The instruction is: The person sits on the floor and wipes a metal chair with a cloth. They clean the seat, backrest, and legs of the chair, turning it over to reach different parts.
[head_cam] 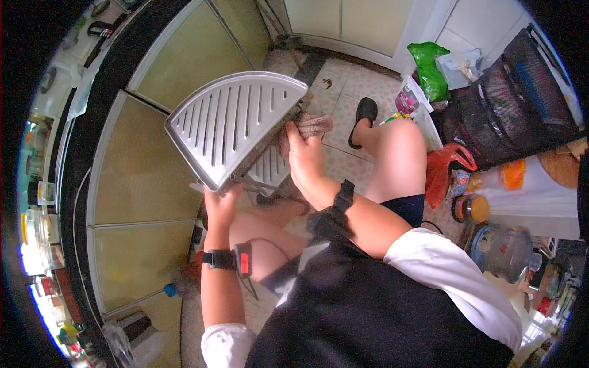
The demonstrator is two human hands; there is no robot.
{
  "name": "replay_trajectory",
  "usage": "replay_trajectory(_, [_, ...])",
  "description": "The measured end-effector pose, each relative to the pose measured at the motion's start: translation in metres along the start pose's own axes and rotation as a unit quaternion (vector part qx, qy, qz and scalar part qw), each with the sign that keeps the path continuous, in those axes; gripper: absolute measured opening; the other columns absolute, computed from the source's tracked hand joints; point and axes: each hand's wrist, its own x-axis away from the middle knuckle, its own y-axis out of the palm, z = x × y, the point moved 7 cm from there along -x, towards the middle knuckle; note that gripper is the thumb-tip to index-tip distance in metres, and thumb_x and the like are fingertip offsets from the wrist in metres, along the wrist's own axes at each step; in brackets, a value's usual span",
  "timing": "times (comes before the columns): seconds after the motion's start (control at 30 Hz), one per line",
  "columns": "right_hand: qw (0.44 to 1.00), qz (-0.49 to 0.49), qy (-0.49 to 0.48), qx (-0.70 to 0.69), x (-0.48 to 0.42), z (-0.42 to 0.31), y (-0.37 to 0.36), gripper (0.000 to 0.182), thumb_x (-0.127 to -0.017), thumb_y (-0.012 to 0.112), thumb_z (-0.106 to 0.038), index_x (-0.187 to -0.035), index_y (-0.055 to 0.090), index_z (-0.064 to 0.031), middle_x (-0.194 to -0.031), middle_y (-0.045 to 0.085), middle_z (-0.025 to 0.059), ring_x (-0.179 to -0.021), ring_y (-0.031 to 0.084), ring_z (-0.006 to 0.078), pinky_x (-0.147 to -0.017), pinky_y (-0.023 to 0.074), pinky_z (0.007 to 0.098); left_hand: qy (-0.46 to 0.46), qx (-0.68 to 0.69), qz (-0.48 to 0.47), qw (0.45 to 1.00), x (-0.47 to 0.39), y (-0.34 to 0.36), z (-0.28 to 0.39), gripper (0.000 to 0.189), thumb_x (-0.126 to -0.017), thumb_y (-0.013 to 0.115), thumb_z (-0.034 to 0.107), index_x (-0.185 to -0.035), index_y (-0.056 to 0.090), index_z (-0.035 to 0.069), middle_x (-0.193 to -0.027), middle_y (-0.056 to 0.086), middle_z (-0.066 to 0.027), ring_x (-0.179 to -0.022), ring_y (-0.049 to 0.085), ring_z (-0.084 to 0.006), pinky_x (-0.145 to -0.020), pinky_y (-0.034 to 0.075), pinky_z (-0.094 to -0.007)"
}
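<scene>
A two-tier metal corner shelf (pixel 234 124) with slotted, quarter-round tiers is held up in front of me, tilted. Its upper tier hides most of the lower tier (pixel 267 168). My left hand (pixel 222 200) grips the shelf at its near corner, the fingers hidden beneath the metal. In my right hand (pixel 301 152) is a brownish-pink cloth (pixel 315 125), pressed against the straight edge at the shelf's right side. Both wrists wear black straps.
Glass-fronted cabinets (pixel 147 161) run along the left under a dark counter edge. To the right are a black mesh bag (pixel 501 106), a green bag (pixel 429 69), a red plastic bag (pixel 444 172), a lidded jar (pixel 470 208) and a large water bottle (pixel 501 253). Tiled floor (pixel 347 112) lies ahead.
</scene>
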Motion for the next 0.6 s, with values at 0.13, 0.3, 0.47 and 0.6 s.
replay_trajectory(0.13, [0.998,0.023,-0.015,0.062,0.012,-0.009,0.005,0.032,-0.091,0.057,-0.026,-0.089,0.062,0.006,-0.075,0.065,0.0127,-0.067,0.057,0.0202,-0.065,0.0442,0.0361,0.03,-0.008,0.04,0.999,0.002,-0.005,-0.008,0.054,-0.069,0.066,0.01,-0.118,0.047,-0.002,-0.102,0.059,-0.0104,-0.088,0.059,-0.0188,-0.078,0.048,-0.0325])
replay_trajectory(0.3, [0.985,-0.057,-0.006,0.163,0.059,0.015,0.023,0.029,-0.09,0.058,-0.025,-0.088,0.059,0.0039,-0.07,0.062,0.0132,-0.064,0.057,0.0269,-0.065,0.0454,0.0376,0.05,-0.002,0.037,0.998,0.0,0.003,0.003,0.054,-0.069,0.066,0.008,-0.119,0.047,-0.002,-0.103,0.058,-0.0086,-0.089,0.057,-0.0174,-0.077,0.049,-0.0319])
replay_trajectory(0.47, [0.983,-0.169,0.005,0.069,0.07,0.014,0.033,0.022,-0.089,0.058,-0.02,-0.097,0.057,0.0014,-0.077,0.062,0.0132,-0.069,0.057,0.0241,-0.066,0.0453,0.0358,0.038,0.022,0.028,0.999,0.003,0.0,0.007,0.05,-0.071,0.062,0.004,-0.118,0.048,-0.001,-0.103,0.058,-0.0083,-0.089,0.057,-0.0158,-0.076,0.049,-0.0297])
replay_trajectory(0.6, [0.975,-0.151,0.022,0.162,0.066,-0.006,0.004,0.021,-0.087,0.06,-0.017,-0.095,0.059,0.0019,-0.084,0.063,0.0145,-0.077,0.059,0.0242,-0.071,0.0457,0.0351,0.053,0.034,0.018,0.998,0.001,0.001,0.009,0.049,-0.071,0.061,0.001,-0.118,0.047,-0.001,-0.103,0.058,-0.0083,-0.089,0.057,-0.0167,-0.075,0.048,-0.0296])
